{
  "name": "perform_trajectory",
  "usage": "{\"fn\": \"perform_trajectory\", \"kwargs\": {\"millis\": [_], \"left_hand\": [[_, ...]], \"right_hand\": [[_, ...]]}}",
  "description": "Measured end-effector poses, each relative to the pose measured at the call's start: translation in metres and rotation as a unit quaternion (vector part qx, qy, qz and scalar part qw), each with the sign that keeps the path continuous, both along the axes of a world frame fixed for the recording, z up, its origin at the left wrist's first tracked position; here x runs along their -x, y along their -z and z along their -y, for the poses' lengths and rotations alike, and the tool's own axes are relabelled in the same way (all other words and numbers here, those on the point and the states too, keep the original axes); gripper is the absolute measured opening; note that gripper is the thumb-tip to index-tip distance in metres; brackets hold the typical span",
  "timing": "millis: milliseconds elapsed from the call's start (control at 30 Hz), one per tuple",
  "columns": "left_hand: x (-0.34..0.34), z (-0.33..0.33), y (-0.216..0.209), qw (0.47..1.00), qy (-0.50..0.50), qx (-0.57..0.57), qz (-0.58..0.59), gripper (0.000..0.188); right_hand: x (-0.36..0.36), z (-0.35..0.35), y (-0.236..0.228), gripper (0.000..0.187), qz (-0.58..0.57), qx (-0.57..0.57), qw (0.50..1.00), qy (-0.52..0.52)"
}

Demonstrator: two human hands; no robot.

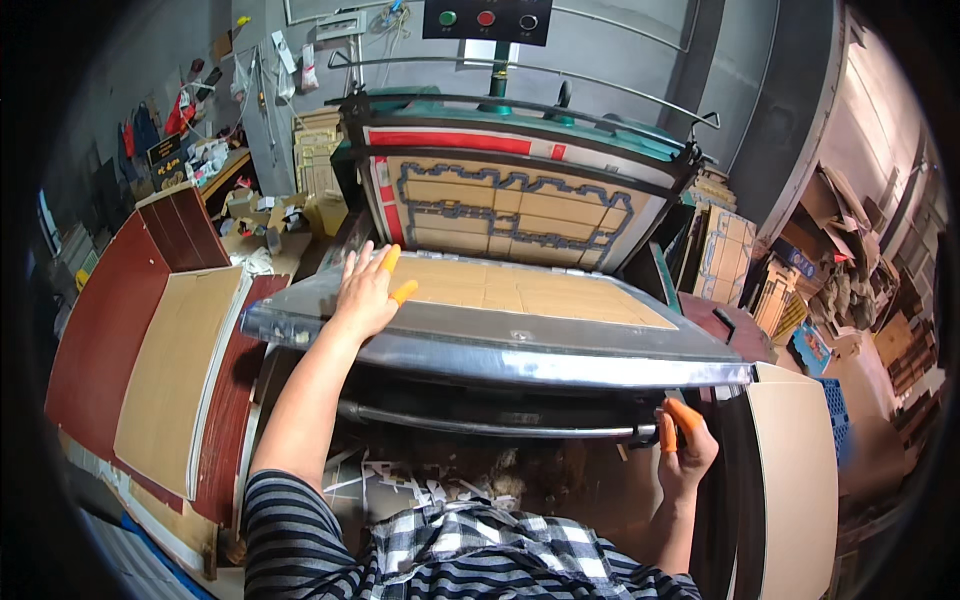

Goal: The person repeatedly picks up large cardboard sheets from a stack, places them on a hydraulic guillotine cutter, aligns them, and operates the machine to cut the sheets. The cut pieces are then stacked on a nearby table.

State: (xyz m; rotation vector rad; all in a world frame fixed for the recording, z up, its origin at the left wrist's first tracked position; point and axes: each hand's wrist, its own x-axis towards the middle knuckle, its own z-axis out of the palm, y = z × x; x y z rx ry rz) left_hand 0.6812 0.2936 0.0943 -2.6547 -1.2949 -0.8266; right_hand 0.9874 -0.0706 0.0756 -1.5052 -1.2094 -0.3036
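My left hand [368, 292] lies over the left part of a flat metal press plate [560, 345], fingers spread, beside the left edge of a brown cardboard sheet [540, 292] on that plate. Orange finger covers sit on two of its digits. Below the plate's right front corner is my right hand [686, 445], also with orange covers on thumb and forefinger. Its fingers are curled next to the right end of a metal bar [500, 428]; what they hold, if anything, is hidden. Behind the plate, a tilted die board [515, 210] with dark cutting outlines faces me.
A control panel [486, 20] with green, red and black buttons hangs above. Reddish-brown boards and a tan sheet [175, 375] stand at left. At right is a tan board [795, 480], with stacked cardboard [835, 280] beyond. Paper scraps [430, 485] litter the floor under the bar.
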Motion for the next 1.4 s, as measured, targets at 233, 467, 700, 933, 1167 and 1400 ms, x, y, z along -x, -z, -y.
{"fn": "perform_trajectory", "kwargs": {"millis": [233, 467, 700, 933, 1167, 1400], "left_hand": [[0.087, 0.027, 0.112, 0.930, -0.104, 0.264, -0.236, 0.088], [0.124, 0.110, 0.082, 0.952, 0.030, 0.224, -0.205, 0.088], [0.195, 0.117, 0.075, 0.990, 0.135, 0.011, -0.046, 0.035], [0.171, 0.023, 0.027, 0.970, 0.191, -0.145, -0.050, 0.022], [0.306, 0.003, -0.159, 0.981, 0.094, -0.156, -0.067, 0.031], [0.571, 0.230, -0.180, 0.888, -0.291, -0.308, -0.176, 0.045]], "right_hand": [[-0.031, -0.090, 0.054, 0.054, 0.068, 0.236, 0.969, 0.039], [-0.035, -0.073, 0.083, 0.082, 0.071, 0.540, 0.837, -0.056], [0.018, 0.001, 0.038, 0.031, 0.304, 0.350, 0.885, -0.034], [0.010, -0.001, 0.070, 0.033, 0.345, 0.271, 0.898, 0.037], [0.111, -0.114, -0.028, 0.051, 0.302, 0.212, 0.929, -0.012], [0.356, -0.319, -0.080, 0.051, 0.351, 0.005, 0.889, -0.294]]}}
